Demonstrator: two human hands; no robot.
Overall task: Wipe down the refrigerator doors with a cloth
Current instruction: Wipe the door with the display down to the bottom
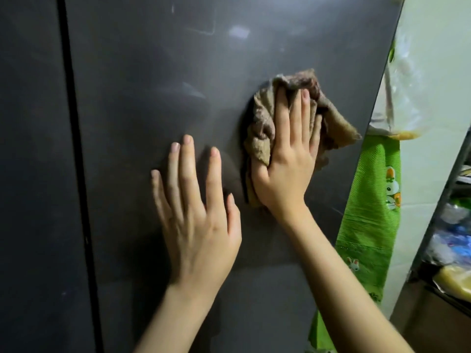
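Observation:
A dark grey refrigerator fills the view, its right door point(158, 85) separated from the left door point(28, 174) by a vertical black gap. My right hand point(285, 159) presses a crumpled brown cloth point(262, 128) flat against the right door, near its right edge. The cloth bunches out above and to both sides of the fingers. My left hand point(196, 220) lies flat on the same door, lower and to the left of the cloth, fingers spread and holding nothing. Faint smears and reflections show on the upper door.
A green towel with cartoon rabbits point(367, 220) hangs just right of the fridge edge, under a clear plastic bag point(400, 98). Behind them is a pale tiled wall point(433, 72). A dark shelf frame point(438, 205) with bags and packets stands at the far right.

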